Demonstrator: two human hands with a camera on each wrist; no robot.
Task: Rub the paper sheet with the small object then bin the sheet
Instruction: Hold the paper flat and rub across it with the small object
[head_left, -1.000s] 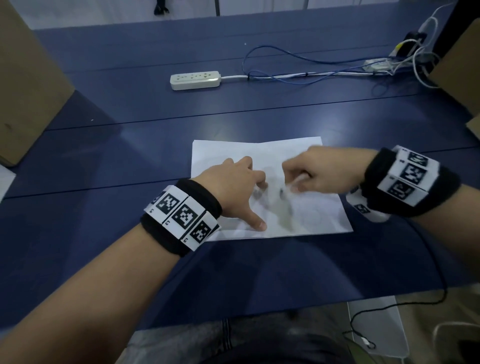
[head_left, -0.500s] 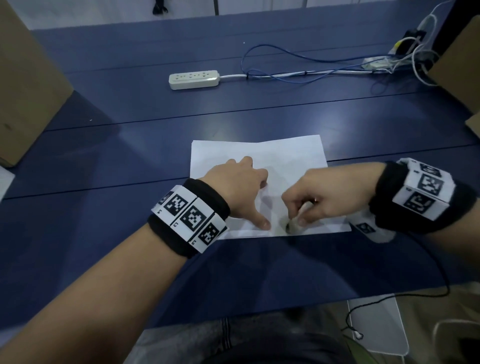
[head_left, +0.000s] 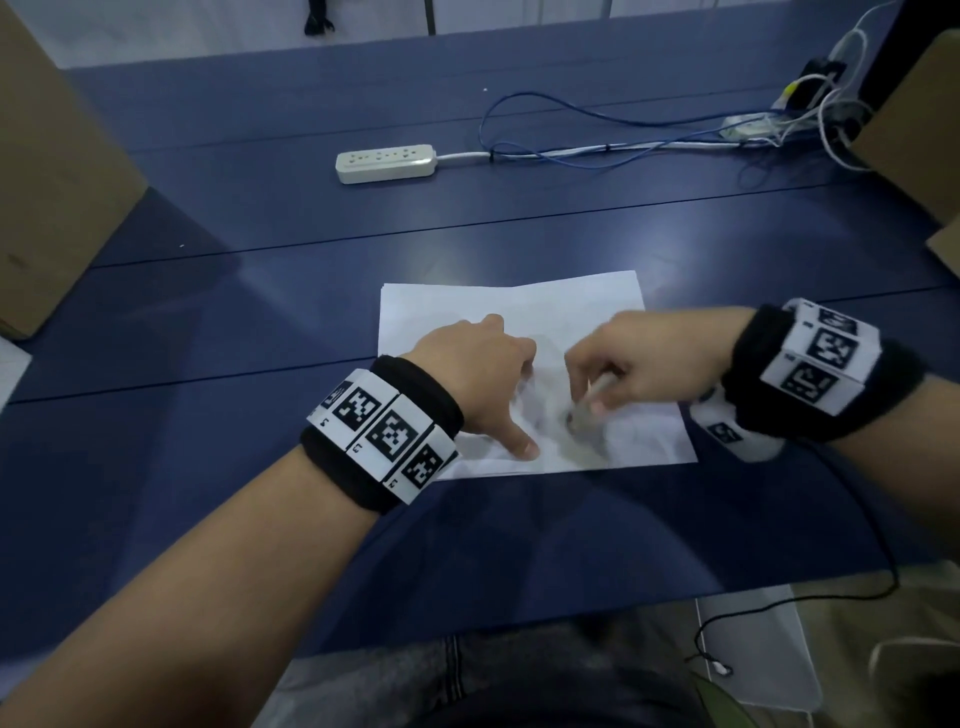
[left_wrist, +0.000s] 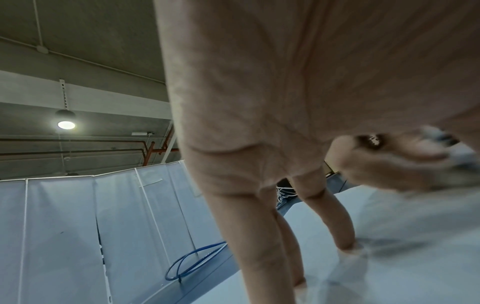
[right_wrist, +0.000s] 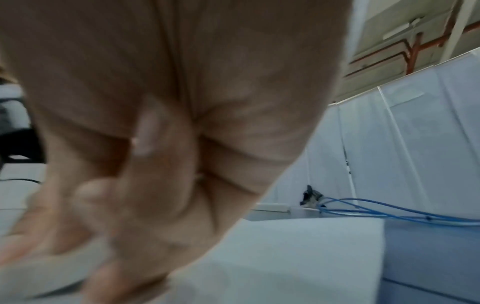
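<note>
A white paper sheet (head_left: 519, 312) lies flat on the blue table (head_left: 260, 312), with grey smudges near its front middle. My left hand (head_left: 483, 374) presses on the sheet with spread straight fingers (left_wrist: 337, 226), thumb near the front edge. My right hand (head_left: 618, 369) pinches a small whitish eraser-like object (head_left: 584, 410) and holds its tip against the paper, just right of the left hand. The object and right fingers are blurred. In the right wrist view the curled right hand (right_wrist: 145, 185) fills the frame above the paper (right_wrist: 285, 257).
A white power strip (head_left: 385, 163) and blue and white cables (head_left: 597, 145) lie at the back of the table. Cardboard boxes stand at the left (head_left: 47, 171) and right (head_left: 919, 119) edges. A black cord (head_left: 878, 545) hangs from the right wrist over the table's front edge.
The right hand with the small object has moved up the sheet from its front edge toward the middle, after going down before that. The left hand has stayed pressed on the paper.
</note>
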